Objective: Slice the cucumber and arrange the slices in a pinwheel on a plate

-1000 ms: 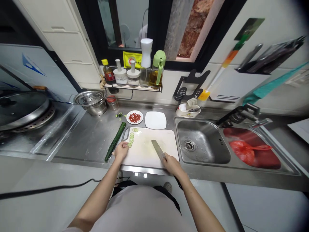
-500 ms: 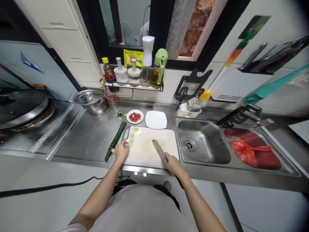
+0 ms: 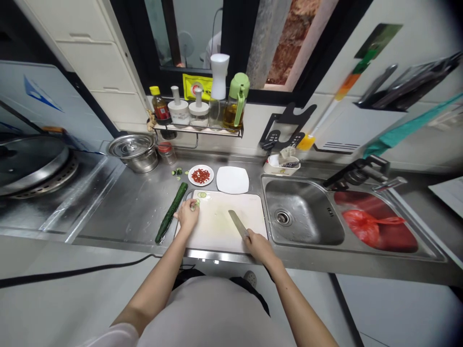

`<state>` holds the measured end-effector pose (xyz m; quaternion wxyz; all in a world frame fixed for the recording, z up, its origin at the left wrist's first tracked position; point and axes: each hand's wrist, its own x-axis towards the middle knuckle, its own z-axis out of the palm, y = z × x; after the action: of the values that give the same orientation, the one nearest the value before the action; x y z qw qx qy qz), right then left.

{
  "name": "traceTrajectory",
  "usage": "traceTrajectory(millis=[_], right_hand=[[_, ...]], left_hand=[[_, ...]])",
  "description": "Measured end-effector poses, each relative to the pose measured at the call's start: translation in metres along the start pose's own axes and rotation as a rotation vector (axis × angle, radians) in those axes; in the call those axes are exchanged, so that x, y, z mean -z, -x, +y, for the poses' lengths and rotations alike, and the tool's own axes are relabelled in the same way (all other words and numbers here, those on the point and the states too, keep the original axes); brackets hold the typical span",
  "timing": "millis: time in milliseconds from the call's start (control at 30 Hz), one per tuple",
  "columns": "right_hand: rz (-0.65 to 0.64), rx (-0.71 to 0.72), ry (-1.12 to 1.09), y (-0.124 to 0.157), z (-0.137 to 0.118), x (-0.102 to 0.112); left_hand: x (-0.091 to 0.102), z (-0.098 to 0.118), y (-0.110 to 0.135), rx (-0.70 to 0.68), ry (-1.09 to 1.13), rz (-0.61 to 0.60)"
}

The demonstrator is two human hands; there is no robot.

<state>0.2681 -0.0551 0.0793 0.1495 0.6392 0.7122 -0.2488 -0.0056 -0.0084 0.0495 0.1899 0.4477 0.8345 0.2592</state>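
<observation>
1. Fingers [image 3: 193, 204] of the left hand [image 3: 187, 219] bent and close together, tips touching cucumber slices [image 3: 201, 195] at the upper left of the cutting board [image 3: 220, 238]; cannot tell whether pinching them or only resting against them.
2. Fingers of the right hand [image 3: 258, 245] wrapped firmly around the handle of one knife [image 3: 237, 221], handle mostly hidden in the grip; blade slanting up and leftward over the board; cannot tell whether touching it.
3. Two overlapping slices in plain sight beyond the left fingertips; more beneath and beside the fingers, partly covered, impossible to count.
4. One long cucumber [image 3: 171, 212], lying aslant on the counter [image 3: 123, 207] just left of the board; contact with the left thumb hard to make out.
5. Two plates past the board: one squarish white plate [image 3: 232, 180], one round plate [image 3: 190, 177] bearing chopped red pieces [image 3: 200, 176], too small and many to count; several green scraps [image 3: 177, 171] nearby, also blurred.
6. Five containers [image 3: 198, 114] in a row on one rack [image 3: 202, 128]; one yellow packet [image 3: 191, 86] behind, partly blocked.
7. Two sink basins [image 3: 311, 217]; one red bag [image 3: 360, 227] in the right one, contents hidden.
8. One lidded pot [image 3: 135, 156]; one pan [image 3: 29, 173] at far left, cut off by the picture's edge.
</observation>
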Motion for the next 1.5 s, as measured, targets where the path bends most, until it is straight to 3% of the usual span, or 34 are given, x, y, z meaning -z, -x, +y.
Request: traceTrajectory(millis=[167,433,833,1167,1300,1500], right_hand=[[-0.006,-0.01,0.015,0.0,-0.002,-0.004],[-0.018,-0.026,-0.012,0.004,-0.005,-0.004],[0.005,-0.02,-0.044,0.003,-0.003,-0.007],[-0.009,-0.035,-0.062,0.003,-0.003,-0.006],[-0.006,-0.023,-0.065,0.002,-0.002,-0.006],[-0.013,-0.027,-0.068,0.002,-0.003,-0.005]], left_hand=[[-0.013,0.021,-0.03,-0.011,-0.083,-0.013],[-0.024,0.023,-0.058,-0.054,-0.273,-0.115],[-0.04,0.03,-0.056,-0.075,-0.306,-0.115],[-0.037,0.029,-0.061,-0.101,-0.326,-0.107],[-0.035,0.032,-0.06,-0.092,-0.275,-0.109],[-0.035,0.031,-0.046,0.029,-0.079,-0.152]])
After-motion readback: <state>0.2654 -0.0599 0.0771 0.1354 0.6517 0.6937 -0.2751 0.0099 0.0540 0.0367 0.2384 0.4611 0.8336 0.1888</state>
